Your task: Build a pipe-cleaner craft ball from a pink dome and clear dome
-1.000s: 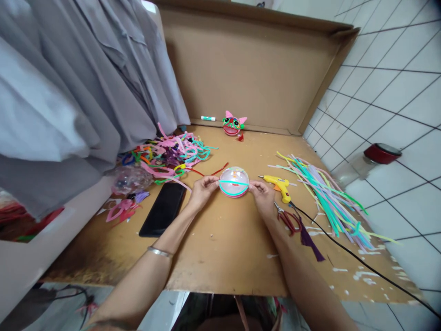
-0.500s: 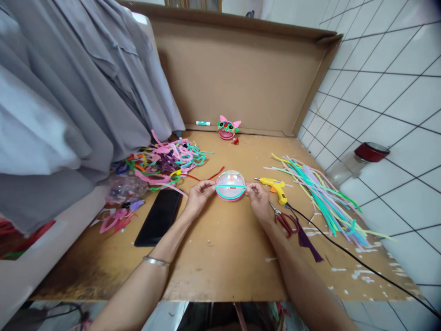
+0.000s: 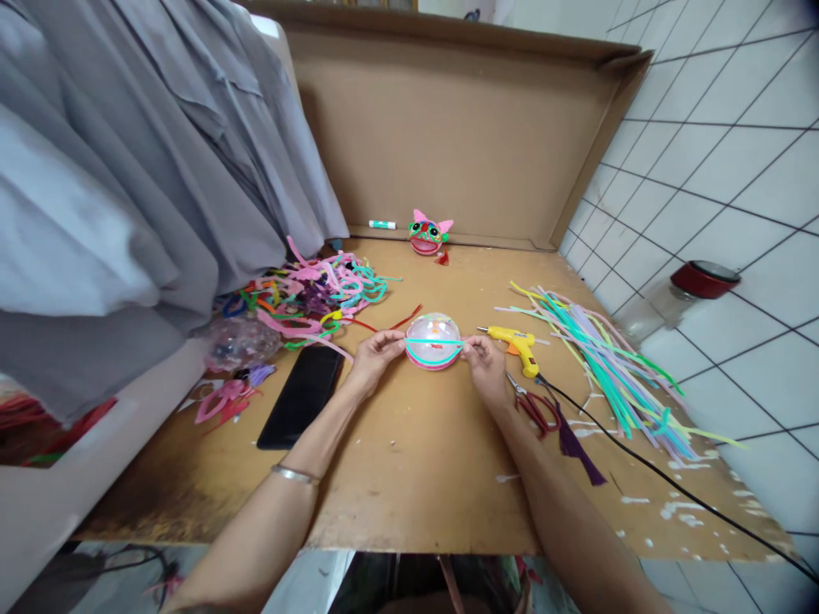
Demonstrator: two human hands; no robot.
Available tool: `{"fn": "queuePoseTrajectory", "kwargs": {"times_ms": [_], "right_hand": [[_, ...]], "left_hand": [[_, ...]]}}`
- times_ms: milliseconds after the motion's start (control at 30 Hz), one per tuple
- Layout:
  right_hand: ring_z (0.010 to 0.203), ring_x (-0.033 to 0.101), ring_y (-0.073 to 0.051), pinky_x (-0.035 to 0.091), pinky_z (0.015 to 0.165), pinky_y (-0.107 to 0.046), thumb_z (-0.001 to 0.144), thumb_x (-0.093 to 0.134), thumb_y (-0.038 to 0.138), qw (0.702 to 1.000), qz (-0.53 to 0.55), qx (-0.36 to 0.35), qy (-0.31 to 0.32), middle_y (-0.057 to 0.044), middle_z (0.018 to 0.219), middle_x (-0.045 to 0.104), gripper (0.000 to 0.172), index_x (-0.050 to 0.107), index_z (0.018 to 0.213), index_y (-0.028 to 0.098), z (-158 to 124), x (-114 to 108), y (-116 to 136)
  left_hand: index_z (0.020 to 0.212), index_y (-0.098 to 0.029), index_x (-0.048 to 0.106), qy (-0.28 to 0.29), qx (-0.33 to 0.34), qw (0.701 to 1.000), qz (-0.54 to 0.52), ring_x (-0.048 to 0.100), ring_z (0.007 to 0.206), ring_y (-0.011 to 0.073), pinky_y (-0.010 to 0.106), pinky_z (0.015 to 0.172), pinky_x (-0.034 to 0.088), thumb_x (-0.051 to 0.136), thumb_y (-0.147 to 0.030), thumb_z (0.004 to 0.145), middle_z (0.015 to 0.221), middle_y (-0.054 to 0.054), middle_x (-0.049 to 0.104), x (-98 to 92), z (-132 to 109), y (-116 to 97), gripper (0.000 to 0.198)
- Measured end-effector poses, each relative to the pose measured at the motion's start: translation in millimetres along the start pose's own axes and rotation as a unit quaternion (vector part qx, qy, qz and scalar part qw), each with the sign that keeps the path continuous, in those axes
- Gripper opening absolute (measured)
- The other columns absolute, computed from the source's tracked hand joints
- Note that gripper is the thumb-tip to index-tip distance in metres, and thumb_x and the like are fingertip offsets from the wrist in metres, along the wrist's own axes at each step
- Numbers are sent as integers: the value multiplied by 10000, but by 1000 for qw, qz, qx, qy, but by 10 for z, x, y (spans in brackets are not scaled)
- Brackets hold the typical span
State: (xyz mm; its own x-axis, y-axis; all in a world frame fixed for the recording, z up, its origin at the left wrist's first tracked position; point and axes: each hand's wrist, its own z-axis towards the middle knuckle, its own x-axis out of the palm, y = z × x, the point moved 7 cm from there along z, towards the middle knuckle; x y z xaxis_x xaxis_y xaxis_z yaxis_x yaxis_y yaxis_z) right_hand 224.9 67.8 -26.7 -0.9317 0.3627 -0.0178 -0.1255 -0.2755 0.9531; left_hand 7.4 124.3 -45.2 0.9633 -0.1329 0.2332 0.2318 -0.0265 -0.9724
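A clear round plastic shell (image 3: pixel 433 327) with a pink and turquoise rim sits on the table between my hands. A straight turquoise pipe cleaner (image 3: pixel 435 343) spans the front of it from side to side. My left hand (image 3: pixel 376 358) pinches the left end of this pipe cleaner at the shell's edge. At the opposite edge, the right end is pinched between the fingertips of my right hand (image 3: pixel 485 362). Whether the fingertips also press on the shell, I cannot tell.
Right of my hands lie a yellow glue gun (image 3: pixel 519 345), red-handled scissors (image 3: pixel 536 411), a purple tassel (image 3: pixel 579 448) and a pipe cleaner bundle (image 3: pixel 607 358). Leftward are a black phone (image 3: pixel 300 396) and tangled pipe cleaners (image 3: pixel 320 286). A pink-eared animal head (image 3: pixel 427 234) stands behind.
The camera view has shifted slightly, so the whole scene sits a little farther right. Both hands keep the same pinch on the pipe cleaner across the shell.
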Motion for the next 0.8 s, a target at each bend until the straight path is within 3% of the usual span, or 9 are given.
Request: {"fn": "queuePoseTrajectory", "kwargs": {"times_ms": [367, 800], "right_hand": [[753, 619, -177, 500, 728, -304, 699, 634, 373, 1000, 4, 19, -14, -30, 792, 686, 159, 615, 718, 216, 9, -14, -66], [712, 597, -169, 491, 697, -297, 695, 637, 395, 1000, 1, 20, 10, -15, 733, 656, 188, 619, 713, 209, 29, 22, -92]], "left_hand": [[766, -141, 703, -6, 48, 998, 48, 593, 659, 130, 259, 687, 474, 810, -441, 593, 735, 31, 697, -36, 7, -23, 363], [763, -132, 671, -6, 37, 998, 54, 590, 673, 130, 267, 716, 471, 808, -435, 584, 744, 32, 693, -52, 33, 5, 378]]}}
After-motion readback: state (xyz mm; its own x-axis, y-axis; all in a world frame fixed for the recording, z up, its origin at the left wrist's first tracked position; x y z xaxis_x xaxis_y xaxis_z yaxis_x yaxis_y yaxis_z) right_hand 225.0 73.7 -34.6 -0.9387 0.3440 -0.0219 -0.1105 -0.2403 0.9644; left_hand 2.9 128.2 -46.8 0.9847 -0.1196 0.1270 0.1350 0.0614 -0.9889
